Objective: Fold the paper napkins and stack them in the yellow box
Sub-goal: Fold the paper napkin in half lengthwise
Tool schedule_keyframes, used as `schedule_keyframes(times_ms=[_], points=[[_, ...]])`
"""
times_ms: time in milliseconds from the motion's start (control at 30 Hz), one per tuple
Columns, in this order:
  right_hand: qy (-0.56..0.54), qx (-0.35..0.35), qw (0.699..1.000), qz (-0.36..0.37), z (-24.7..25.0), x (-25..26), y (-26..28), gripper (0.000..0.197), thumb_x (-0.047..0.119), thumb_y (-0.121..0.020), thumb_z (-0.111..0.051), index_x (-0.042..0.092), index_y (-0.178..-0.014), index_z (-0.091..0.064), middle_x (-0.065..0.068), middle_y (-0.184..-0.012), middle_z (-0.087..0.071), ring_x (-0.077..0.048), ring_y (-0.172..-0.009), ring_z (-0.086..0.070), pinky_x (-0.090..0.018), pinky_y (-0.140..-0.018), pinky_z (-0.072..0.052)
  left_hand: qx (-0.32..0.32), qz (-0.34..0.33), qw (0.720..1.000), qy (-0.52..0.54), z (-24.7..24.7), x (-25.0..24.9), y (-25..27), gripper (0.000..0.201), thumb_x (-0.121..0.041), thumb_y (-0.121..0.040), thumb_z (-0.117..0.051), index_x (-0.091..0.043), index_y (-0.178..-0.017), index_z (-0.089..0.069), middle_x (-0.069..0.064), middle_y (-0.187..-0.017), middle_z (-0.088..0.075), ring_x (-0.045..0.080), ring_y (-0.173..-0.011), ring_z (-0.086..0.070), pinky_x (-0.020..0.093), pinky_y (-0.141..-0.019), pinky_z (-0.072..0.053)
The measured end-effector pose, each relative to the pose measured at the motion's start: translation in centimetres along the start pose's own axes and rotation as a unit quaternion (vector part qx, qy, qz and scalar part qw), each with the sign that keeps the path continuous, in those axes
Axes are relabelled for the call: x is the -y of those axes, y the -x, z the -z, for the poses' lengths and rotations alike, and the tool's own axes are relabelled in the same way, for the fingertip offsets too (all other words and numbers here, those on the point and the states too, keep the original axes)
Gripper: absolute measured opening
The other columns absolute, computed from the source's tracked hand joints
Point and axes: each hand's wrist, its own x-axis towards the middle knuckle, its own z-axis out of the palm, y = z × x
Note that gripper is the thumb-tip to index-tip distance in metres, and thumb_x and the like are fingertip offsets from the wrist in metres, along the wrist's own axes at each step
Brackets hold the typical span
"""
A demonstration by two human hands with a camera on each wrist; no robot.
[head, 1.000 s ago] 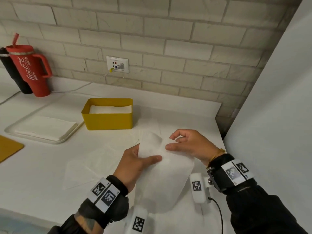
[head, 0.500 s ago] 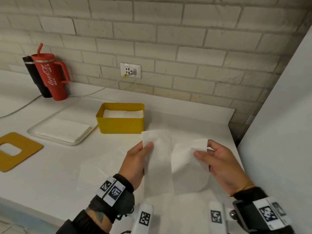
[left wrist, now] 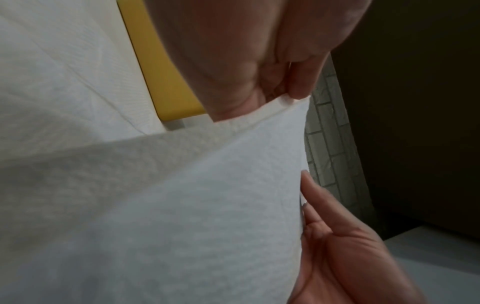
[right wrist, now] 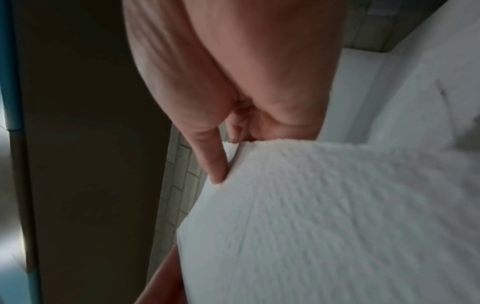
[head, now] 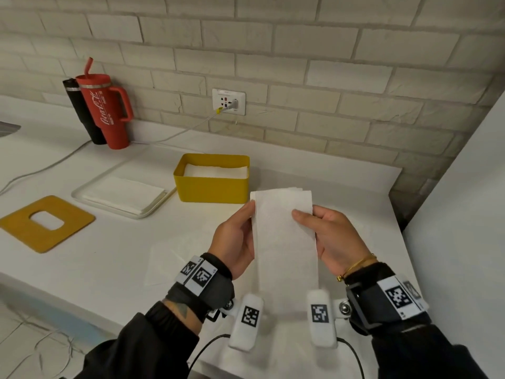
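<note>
Your left hand [head: 235,242] and right hand [head: 332,236] each pinch a long edge of the folded napkin [head: 284,236], holding it upright between them above the desk [head: 109,255]. The yellow box [head: 213,184], holding folded napkins, sits just beyond your left hand.

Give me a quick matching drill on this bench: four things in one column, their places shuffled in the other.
1. red tumbler
2. yellow box
3. napkin strip
4. white tray

a. left of the box, holding flat napkins
b. held between both hands
c. by the wall, at far left
d. mid-counter, napkins stacked inside

Pairs: 1-c, 2-d, 3-b, 4-a
</note>
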Motion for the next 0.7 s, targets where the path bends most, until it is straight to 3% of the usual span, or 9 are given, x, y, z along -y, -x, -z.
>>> schedule_keyframes(times_ms=[133, 333, 500, 700], points=[[0.011, -0.009, 1.000, 0.004, -0.37, -0.29, -0.12, 0.021, 0.012, -0.095, -0.066, 0.008, -0.115, -0.073, -0.008, -0.109, -0.077, -0.027, -0.104, -0.073, -0.044, -0.094, -0.057, 0.012, 0.012, 1.000, 0.010, 0.19, -0.21, 0.09, 0.044, -0.036, -0.108, -0.042, -0.006, -0.131, -0.064, 0.017, -0.124, -0.071, 0.030, -0.111, -0.070, 0.042, -0.092, -0.055], [0.019, -0.020, 1.000, 0.005, -0.62, -0.59, -0.07, 0.018, 0.012, -0.095, -0.067, 0.008, -0.111, -0.074, -0.008, -0.106, -0.078, -0.026, -0.100, -0.074, -0.047, -0.096, -0.056, 0.019, 0.017, 0.999, 0.020, 0.28, -0.02, 0.05, 0.046, -0.038, -0.107, -0.043, -0.007, -0.133, -0.063, 0.018, -0.128, -0.069, 0.033, -0.116, -0.068, 0.046, -0.098, -0.052], [0.017, -0.024, 1.000, 0.006, -0.54, -0.81, -0.04, 0.017, 0.011, -0.095, -0.067, 0.008, -0.110, -0.075, -0.008, -0.105, -0.078, -0.027, -0.100, -0.074, -0.047, -0.096, -0.056, 0.023, 0.004, 0.999, 0.022, 0.36, 0.03, -0.17, 0.047, -0.043, -0.105, -0.046, -0.009, -0.132, -0.064, 0.016, -0.124, -0.071, 0.030, -0.109, -0.070, 0.042, -0.087, -0.057], [0.019, -0.028, 0.999, 0.002, -0.58, -0.78, 0.07, 0.016, 0.013, -0.095, -0.067, 0.010, -0.109, -0.075, -0.006, -0.104, -0.078, -0.025, -0.099, -0.074, -0.047, -0.095, -0.057, 0.040, -0.003, 0.999, -0.004, 0.42, 0.21, -0.01, 0.046, -0.041, -0.102, -0.050, -0.011, -0.135, -0.061, 0.014, -0.130, -0.069, 0.032, -0.120, -0.066, 0.048, -0.102, -0.051]])
